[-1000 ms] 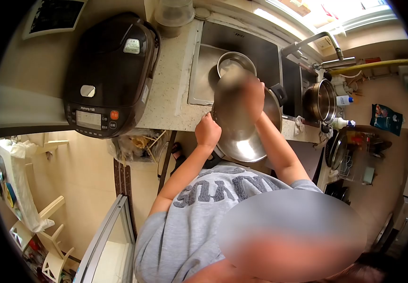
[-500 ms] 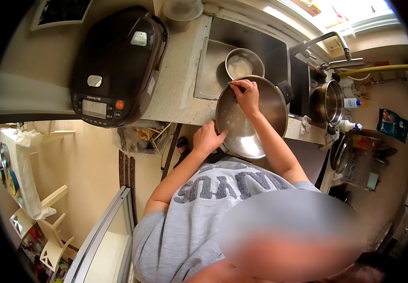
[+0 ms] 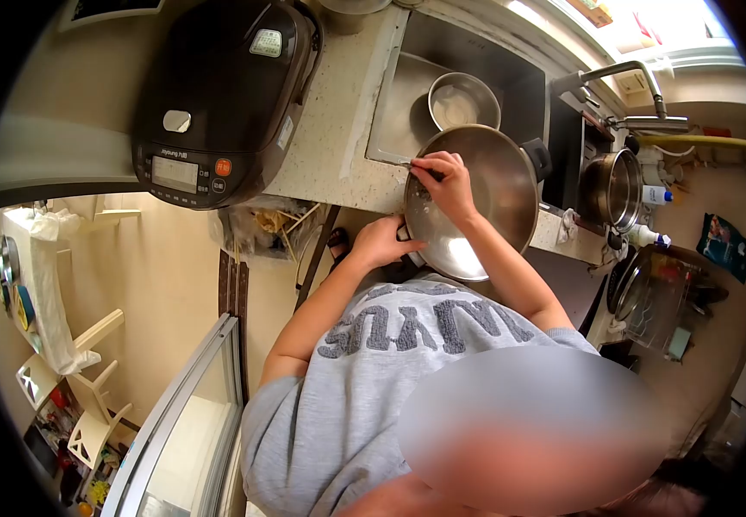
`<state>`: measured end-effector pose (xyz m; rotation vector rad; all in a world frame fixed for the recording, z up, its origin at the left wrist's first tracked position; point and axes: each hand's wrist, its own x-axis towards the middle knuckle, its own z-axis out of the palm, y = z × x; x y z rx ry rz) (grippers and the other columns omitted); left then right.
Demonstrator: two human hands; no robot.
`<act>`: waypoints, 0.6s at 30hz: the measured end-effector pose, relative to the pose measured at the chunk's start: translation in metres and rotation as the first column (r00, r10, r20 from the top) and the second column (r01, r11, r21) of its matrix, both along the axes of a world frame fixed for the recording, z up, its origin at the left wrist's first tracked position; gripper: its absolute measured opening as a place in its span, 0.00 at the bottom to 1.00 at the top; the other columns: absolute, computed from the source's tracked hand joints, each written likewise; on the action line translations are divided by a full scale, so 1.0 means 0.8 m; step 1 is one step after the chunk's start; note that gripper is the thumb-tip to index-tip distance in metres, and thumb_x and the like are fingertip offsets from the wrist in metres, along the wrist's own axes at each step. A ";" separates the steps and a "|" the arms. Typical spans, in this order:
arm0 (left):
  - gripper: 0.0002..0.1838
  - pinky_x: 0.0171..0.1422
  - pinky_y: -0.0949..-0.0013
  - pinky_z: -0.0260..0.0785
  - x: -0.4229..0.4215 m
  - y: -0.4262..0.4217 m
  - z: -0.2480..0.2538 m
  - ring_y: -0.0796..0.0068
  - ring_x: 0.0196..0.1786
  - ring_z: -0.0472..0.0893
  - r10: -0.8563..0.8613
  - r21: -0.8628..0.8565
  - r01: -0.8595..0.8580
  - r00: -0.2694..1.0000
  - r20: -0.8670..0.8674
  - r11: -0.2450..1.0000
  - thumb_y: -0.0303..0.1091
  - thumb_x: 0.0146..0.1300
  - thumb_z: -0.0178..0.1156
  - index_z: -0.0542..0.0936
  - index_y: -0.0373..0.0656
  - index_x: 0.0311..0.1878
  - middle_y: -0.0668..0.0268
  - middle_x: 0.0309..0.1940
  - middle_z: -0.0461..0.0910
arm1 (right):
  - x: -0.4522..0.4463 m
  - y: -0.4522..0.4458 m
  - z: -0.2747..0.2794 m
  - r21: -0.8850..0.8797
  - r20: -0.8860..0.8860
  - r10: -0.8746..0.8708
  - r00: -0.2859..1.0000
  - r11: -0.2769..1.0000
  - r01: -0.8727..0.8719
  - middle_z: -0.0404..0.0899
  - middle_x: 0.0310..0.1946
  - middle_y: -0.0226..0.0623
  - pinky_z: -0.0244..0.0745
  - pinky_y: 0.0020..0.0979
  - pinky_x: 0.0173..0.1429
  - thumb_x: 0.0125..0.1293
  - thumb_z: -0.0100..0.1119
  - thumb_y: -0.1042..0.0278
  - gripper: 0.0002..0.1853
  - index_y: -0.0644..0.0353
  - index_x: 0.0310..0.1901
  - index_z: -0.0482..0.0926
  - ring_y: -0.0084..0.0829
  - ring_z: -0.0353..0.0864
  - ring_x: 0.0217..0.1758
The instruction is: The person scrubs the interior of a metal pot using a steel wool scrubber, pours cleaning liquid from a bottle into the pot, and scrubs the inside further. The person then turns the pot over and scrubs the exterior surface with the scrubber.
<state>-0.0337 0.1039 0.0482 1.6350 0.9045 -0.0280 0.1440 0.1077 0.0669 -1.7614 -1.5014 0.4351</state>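
A wide steel wok point(image 3: 498, 194) is tilted over the front edge of the sink, its inside facing up and shiny. My left hand point(image 3: 381, 242) is closed around the wok's near-left handle, with the thumb over the rim. At the upper-left rim, my right hand point(image 3: 447, 183) pinches a small dark scouring pad, mostly hidden by the fingers. The wok's other handle point(image 3: 536, 159), black, sticks out at the far right. Beyond the wok, a smaller steel pot point(image 3: 464, 102) sits in the sink point(image 3: 403, 90), with some whitish liquid in the bottom.
A large dark rice cooker point(image 3: 218, 95) stands on the counter point(image 3: 325, 164) to the left. The faucet point(image 3: 618, 73) is at the sink's far right. Another steel pot point(image 3: 612, 188) and several bottles stand to the right. A plastic bag point(image 3: 261, 226) hangs below the counter's edge.
My right hand has moved slightly left and down along the wok's rim, and the dark pad shows less. My left hand keeps its hold. The whole view has shifted a little.
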 end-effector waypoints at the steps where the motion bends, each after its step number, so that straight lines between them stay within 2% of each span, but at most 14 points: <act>1: 0.34 0.50 0.59 0.70 0.000 0.000 -0.004 0.53 0.46 0.80 0.004 -0.005 -0.004 1.000 -0.004 1.000 0.56 0.45 0.68 0.78 0.35 0.45 0.50 0.41 0.80 | -0.007 -0.007 0.000 -0.027 0.015 0.033 0.999 0.999 -0.032 0.81 0.33 0.31 0.70 0.30 0.44 0.51 0.67 0.72 0.06 0.55 0.33 0.85 0.34 0.73 0.39; 4: 0.32 0.48 0.61 0.70 -0.001 -0.006 -0.018 0.55 0.45 0.81 0.036 -0.091 -0.035 0.999 0.016 0.995 0.53 0.43 0.70 0.79 0.36 0.45 0.51 0.40 0.81 | -0.019 -0.045 0.001 -0.112 0.020 0.136 0.991 0.985 -0.133 0.81 0.32 0.30 0.70 0.31 0.44 0.50 0.67 0.71 0.05 0.54 0.31 0.85 0.34 0.72 0.39; 5: 0.31 0.46 0.61 0.71 -0.001 -0.008 -0.020 0.56 0.41 0.82 0.062 -0.021 -0.061 0.996 0.071 0.998 0.53 0.42 0.70 0.79 0.37 0.43 0.53 0.37 0.82 | -0.022 -0.060 0.001 -0.159 0.014 0.197 0.980 0.968 -0.193 0.81 0.32 0.30 0.71 0.31 0.43 0.49 0.67 0.71 0.05 0.54 0.31 0.86 0.34 0.72 0.38; 6: 0.30 0.44 0.62 0.73 0.000 -0.008 -0.021 0.58 0.37 0.83 0.087 0.050 -0.094 0.988 0.130 0.994 0.54 0.42 0.70 0.80 0.38 0.41 0.54 0.34 0.82 | -0.027 -0.073 0.002 -0.162 -0.003 0.188 0.982 0.969 -0.186 0.80 0.31 0.29 0.70 0.31 0.42 0.49 0.66 0.72 0.05 0.54 0.30 0.85 0.34 0.72 0.37; 7: 0.30 0.44 0.62 0.73 0.001 -0.007 -0.021 0.58 0.37 0.83 0.093 0.046 -0.100 0.987 0.131 0.994 0.54 0.42 0.70 0.80 0.38 0.41 0.54 0.34 0.82 | -0.026 -0.071 0.002 -0.166 -0.002 0.194 0.981 0.967 -0.192 0.80 0.31 0.29 0.70 0.31 0.42 0.49 0.66 0.72 0.05 0.54 0.30 0.85 0.34 0.72 0.37; 9: 0.29 0.45 0.61 0.72 0.001 -0.007 -0.018 0.56 0.42 0.81 0.072 0.004 -0.072 0.997 0.042 0.997 0.53 0.40 0.71 0.81 0.39 0.40 0.54 0.34 0.82 | -0.028 -0.065 0.007 -0.116 0.085 0.213 0.973 0.972 -0.203 0.80 0.30 0.30 0.70 0.32 0.41 0.49 0.65 0.74 0.03 0.55 0.28 0.84 0.35 0.72 0.36; 10: 0.29 0.45 0.61 0.72 0.001 -0.004 -0.012 0.56 0.41 0.81 0.059 -0.053 -0.058 0.998 0.014 0.997 0.54 0.40 0.71 0.81 0.39 0.39 0.53 0.35 0.82 | -0.032 -0.050 0.008 -0.091 0.065 0.132 0.989 0.988 -0.126 0.79 0.29 0.30 0.70 0.32 0.40 0.51 0.63 0.74 0.01 0.56 0.26 0.83 0.36 0.71 0.35; 11: 0.29 0.45 0.61 0.72 0.002 -0.007 -0.012 0.56 0.41 0.81 0.058 -0.055 -0.057 0.998 0.013 0.997 0.54 0.40 0.71 0.81 0.39 0.39 0.53 0.35 0.82 | -0.033 -0.050 0.007 -0.093 0.063 0.130 0.989 0.988 -0.124 0.79 0.29 0.30 0.70 0.32 0.40 0.51 0.63 0.74 0.01 0.56 0.26 0.83 0.36 0.71 0.35; 13: 0.30 0.46 0.64 0.71 0.002 -0.007 -0.014 0.62 0.41 0.82 0.078 -0.040 -0.077 0.997 0.025 0.996 0.50 0.40 0.73 0.80 0.36 0.41 0.53 0.37 0.82 | -0.036 -0.047 0.006 -0.070 0.079 0.091 0.993 0.994 -0.086 0.78 0.27 0.31 0.69 0.32 0.39 0.51 0.63 0.73 0.00 0.57 0.26 0.82 0.37 0.71 0.34; 14: 0.30 0.46 0.64 0.71 0.000 -0.008 -0.018 0.62 0.41 0.82 0.076 -0.037 -0.075 0.997 0.024 0.997 0.50 0.40 0.73 0.80 0.36 0.41 0.53 0.37 0.82 | -0.036 -0.062 0.007 -0.165 0.044 0.133 0.990 0.978 -0.124 0.78 0.26 0.31 0.69 0.32 0.39 0.50 0.64 0.72 0.01 0.57 0.25 0.82 0.37 0.70 0.34; 16: 0.30 0.45 0.65 0.71 0.003 -0.008 -0.021 0.62 0.40 0.82 0.093 -0.049 -0.090 0.993 0.071 0.995 0.50 0.40 0.73 0.80 0.34 0.40 0.54 0.36 0.82 | -0.039 -0.077 0.007 -0.164 0.050 0.143 0.989 0.977 -0.133 0.78 0.26 0.31 0.69 0.32 0.40 0.50 0.64 0.71 0.01 0.57 0.25 0.82 0.37 0.70 0.34; 18: 0.29 0.45 0.65 0.70 0.003 -0.002 -0.008 0.63 0.40 0.82 0.065 -0.068 -0.063 0.997 0.035 0.996 0.49 0.40 0.73 0.80 0.35 0.41 0.54 0.36 0.82 | -0.037 -0.071 0.004 -0.204 0.038 0.154 0.987 0.968 -0.143 0.78 0.26 0.31 0.69 0.33 0.41 0.50 0.65 0.70 0.02 0.56 0.25 0.83 0.37 0.70 0.35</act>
